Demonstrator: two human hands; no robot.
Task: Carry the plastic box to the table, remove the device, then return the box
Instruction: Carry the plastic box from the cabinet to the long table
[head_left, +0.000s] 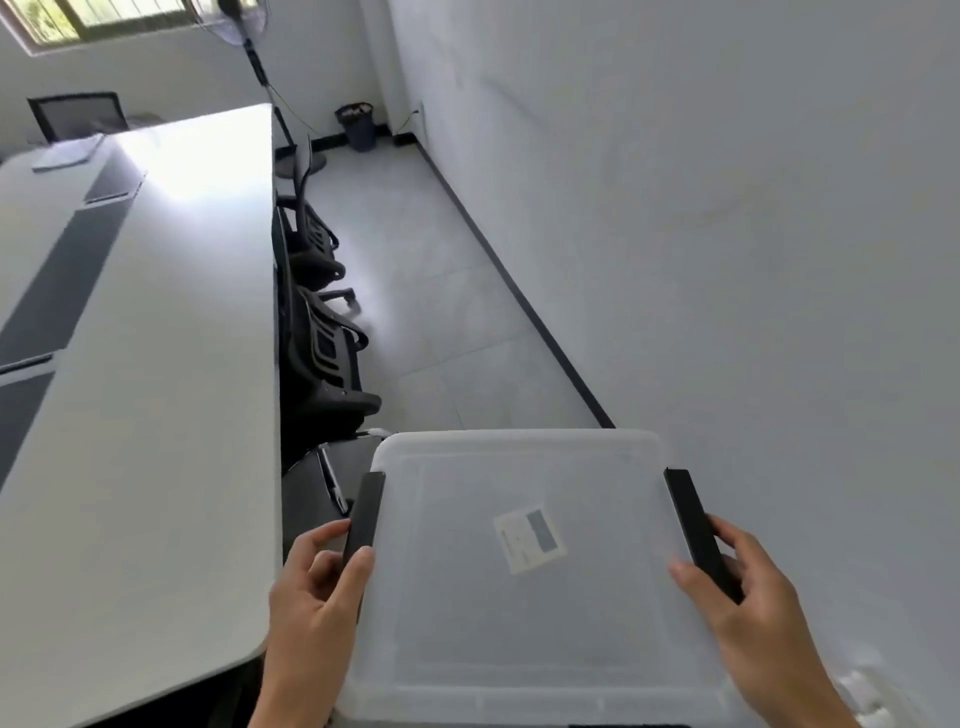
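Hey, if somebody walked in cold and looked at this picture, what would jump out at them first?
First, the translucent plastic box at bottom centre, lid on, gripped at its black side latches by the left hand and right hand. Next, the long white table filling the left side, with black office chairs tucked along its edge. A dark bin stands in the far corner.
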